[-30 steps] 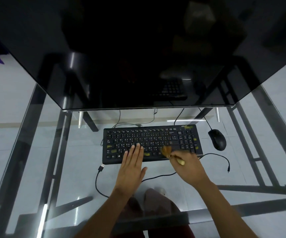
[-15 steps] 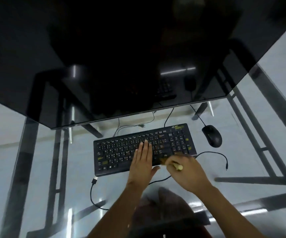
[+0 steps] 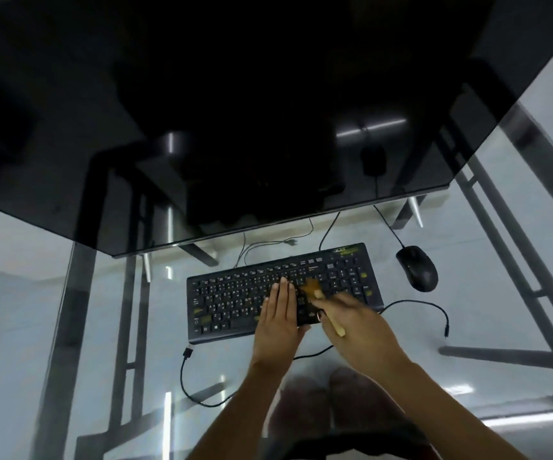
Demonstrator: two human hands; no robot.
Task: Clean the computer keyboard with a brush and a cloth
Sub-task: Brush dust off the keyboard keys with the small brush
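Brush (image 3: 313, 287) had swept up from the keyboard's near edge onto the keys right of center, just beyond the right hand (image 3: 356, 330), which gripped its handle. Left hand (image 3: 278, 315) had stayed flat, fingers straight, pressing the keyboard (image 3: 228, 300) down on the glass surface (image 3: 29, 327), just beside the right. Judged progress: brushing mid-way, left half probably not yet covered. No cloth in view, so wiping was still to do.

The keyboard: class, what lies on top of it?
On the keyboard: the flat left hand and the brush, gripped by the right hand. Keys beneath them are hidden.
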